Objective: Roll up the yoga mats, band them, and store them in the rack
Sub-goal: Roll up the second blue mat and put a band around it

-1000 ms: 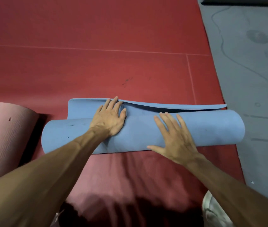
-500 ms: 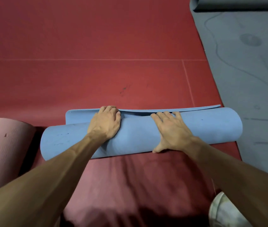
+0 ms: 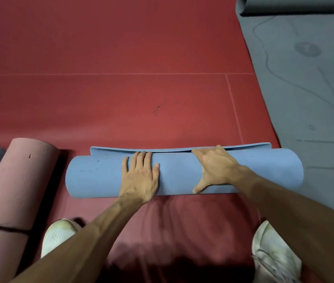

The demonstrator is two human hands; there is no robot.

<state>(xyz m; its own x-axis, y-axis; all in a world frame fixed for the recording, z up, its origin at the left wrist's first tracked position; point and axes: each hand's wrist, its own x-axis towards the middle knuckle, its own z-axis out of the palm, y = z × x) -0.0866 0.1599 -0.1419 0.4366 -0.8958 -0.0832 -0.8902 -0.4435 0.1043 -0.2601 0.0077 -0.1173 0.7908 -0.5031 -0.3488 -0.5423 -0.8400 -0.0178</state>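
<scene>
- No legible txt, nos. or brand name anywhere in view.
- Grey mat, approx. 2 o'clock: printed line pattern + round emblem, too blurred to read; can't tell if it's a logo.
- Pink mat, approx. 8 o'clock: small dark mark only, not a letter.

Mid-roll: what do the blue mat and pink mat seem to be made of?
Blue mat: probably soft foam, matte and smooth; its thin free edge ripples. Pink mat: probably foam too, matte, with a fine wavy embossed pattern along its side.
</scene>
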